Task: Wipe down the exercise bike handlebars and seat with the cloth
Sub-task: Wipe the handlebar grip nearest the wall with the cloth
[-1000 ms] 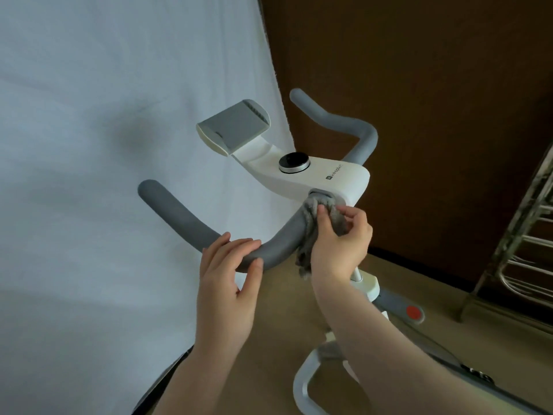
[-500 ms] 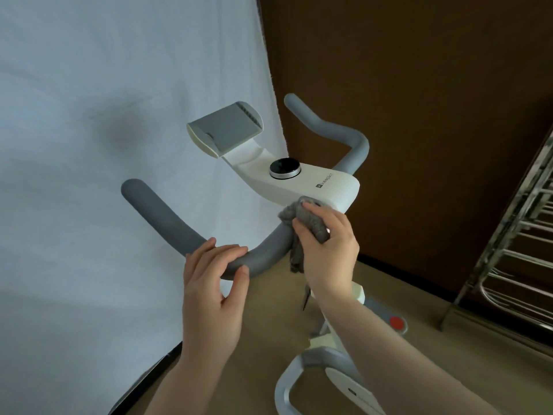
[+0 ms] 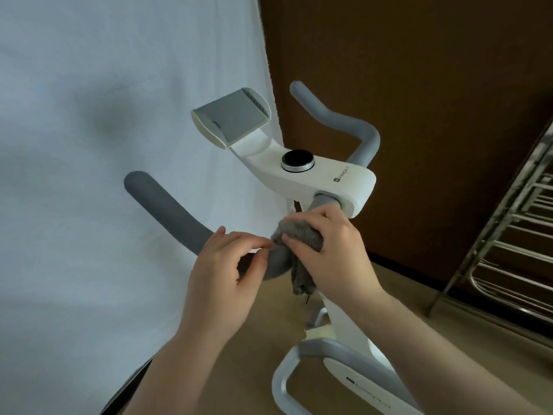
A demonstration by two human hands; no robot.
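At centre frame, a person's right hand [image 3: 335, 253] clamps a grey cloth [image 3: 299, 238] around the left handlebar [image 3: 170, 214] of a white exercise bike [image 3: 317, 178], fingers curled over the bunched fabric. The left hand [image 3: 227, 274] holds the bar just beside it, fingertips touching the cloth's edge, thumb underneath. The loose tail hanging below (lower centre) could slip off the bar if the grip eases. The seat is out of view, and looks still to be done.

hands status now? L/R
Left hand: curled round the left handlebar, gripping it.
Right hand: gripping the grey cloth against the handlebar.
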